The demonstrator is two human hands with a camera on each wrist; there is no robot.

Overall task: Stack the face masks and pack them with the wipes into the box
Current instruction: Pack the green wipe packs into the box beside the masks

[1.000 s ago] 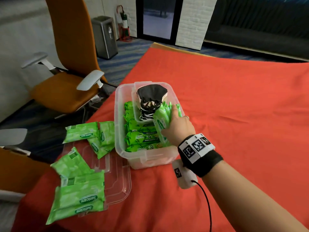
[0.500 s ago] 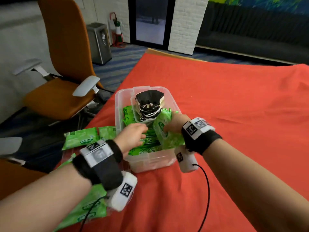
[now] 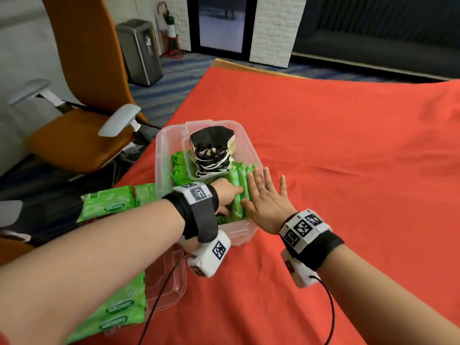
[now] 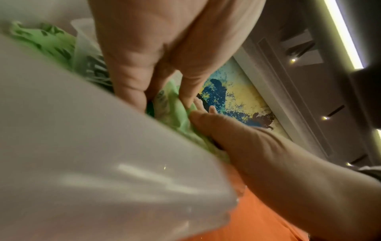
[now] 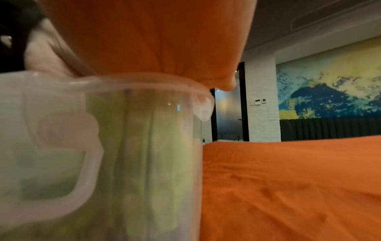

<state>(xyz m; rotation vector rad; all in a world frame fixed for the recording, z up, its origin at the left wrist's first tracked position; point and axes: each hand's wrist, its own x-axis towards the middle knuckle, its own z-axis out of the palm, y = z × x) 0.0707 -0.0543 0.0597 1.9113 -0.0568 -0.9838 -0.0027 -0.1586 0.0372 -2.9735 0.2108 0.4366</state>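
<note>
Along the right wall of the clear box [image 3: 167,155], my left hand [image 3: 227,195] pinches an upright wipes pack [image 3: 237,192]; right hand [image 3: 267,202] flat, pressing alongside. Packs look soft, slick, light, so take them by the edges. Face masks [image 3: 211,150] sit in the inner tray.

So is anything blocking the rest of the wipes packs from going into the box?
Nothing lies over the box; its lid is off. The gap beside the masks tray is packed with upright wipes, and both the left hand and right hand are there.
</note>
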